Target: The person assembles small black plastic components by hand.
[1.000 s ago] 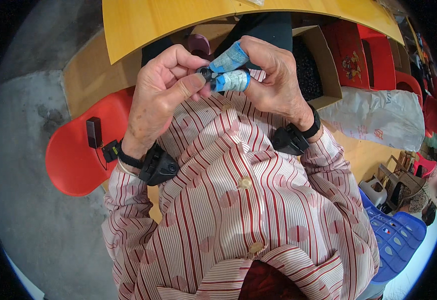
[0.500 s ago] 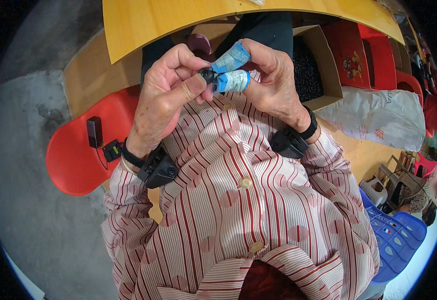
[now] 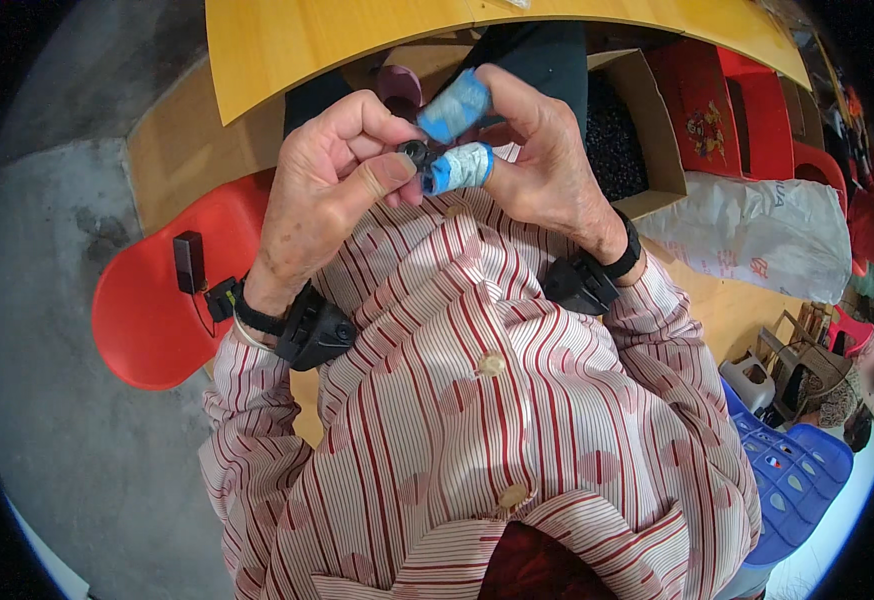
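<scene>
A grey concrete floor (image 3: 47, 420) is seen on the left, and a curved yellow wooden tabletop (image 3: 327, 40) runs across the top of the view. Below the tabletop an open brown cardboard box (image 3: 657, 130) filled with small dark pieces is set, and just right of it a crumpled white plastic sack (image 3: 757, 240) is laid. A red plastic seat (image 3: 147, 320) carrying a small black box on a lead is placed at the left, and a blue plastic stool (image 3: 792, 480) at the lower right.

Both hands are raised in front of a red-and-white striped shirt (image 3: 497, 400), close under the table edge. The left hand (image 3: 322, 195) is curled, with a small black round part (image 3: 417, 152) pinched between its thumb and forefinger. The right hand (image 3: 547, 160) is curled towards it; its thumb and forefinger are wrapped in blue cloth tape (image 3: 462, 165), and their taped tips are pressed against the same black part, so that the part is gripped between the two hands. A black band is worn on each wrist.
</scene>
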Demonstrator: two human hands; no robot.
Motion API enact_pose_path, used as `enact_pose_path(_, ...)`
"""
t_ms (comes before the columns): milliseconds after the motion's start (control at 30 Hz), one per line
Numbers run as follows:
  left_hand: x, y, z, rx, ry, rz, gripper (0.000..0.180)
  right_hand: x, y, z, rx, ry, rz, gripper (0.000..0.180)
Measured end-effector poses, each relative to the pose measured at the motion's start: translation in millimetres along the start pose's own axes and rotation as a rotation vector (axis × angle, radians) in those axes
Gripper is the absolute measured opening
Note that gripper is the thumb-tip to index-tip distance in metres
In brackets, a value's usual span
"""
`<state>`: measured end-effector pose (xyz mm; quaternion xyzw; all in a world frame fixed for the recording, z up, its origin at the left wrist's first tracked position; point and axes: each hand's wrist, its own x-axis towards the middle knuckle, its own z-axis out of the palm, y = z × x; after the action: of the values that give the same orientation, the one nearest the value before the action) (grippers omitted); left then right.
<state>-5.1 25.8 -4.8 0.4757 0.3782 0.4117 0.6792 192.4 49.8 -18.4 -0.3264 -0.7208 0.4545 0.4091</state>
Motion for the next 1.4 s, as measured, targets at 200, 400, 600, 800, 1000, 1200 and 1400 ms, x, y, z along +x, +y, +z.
enact_pose_path(200, -1.6, 3.0, -2.8, 0.074, -0.027, -0.016, 0.013, 1.6, -1.6, 0.4, -0.012, -0.004, -0.006, 0.032)
enact_pose_path(400, -2.2, 0.0, -0.1, 0.117, -0.027, 0.058, 0.015, 0.1, 0.2, -0.9, 0.015, -0.067, 0.056, 0.028)
enact_pose_path(600, -0.8, 0.8, 0.8, 0.233, -0.058, 0.126, 0.018, -1.8, 8.9, 2.5, 0.186, -0.08, 0.082, 0.022)
enact_pose_path(800, -2.5, -3.8, 3.8, 0.353, -0.04, 0.176, 0.021, -4.0, 4.5, 4.4, 0.401, -0.085, 0.282, 0.021)
enact_pose_path(1000, -4.7, 1.8, 5.7, 0.706, -0.04, 0.306, 0.017, -4.9, 6.5, 4.8, 0.444, -0.1, 0.348, 0.02)
enact_pose_path(1200, -4.5, -3.5, 2.2, 0.628, -0.066, 0.294, 0.017, -4.7, 5.5, 6.7, 0.496, -0.101, 0.343, 0.021)
enact_pose_path(1400, -6.2, -14.1, -0.1, 0.171, -0.061, 0.153, 0.022, -7.3, 2.3, 7.1, 0.319, -0.08, 0.219, 0.029)
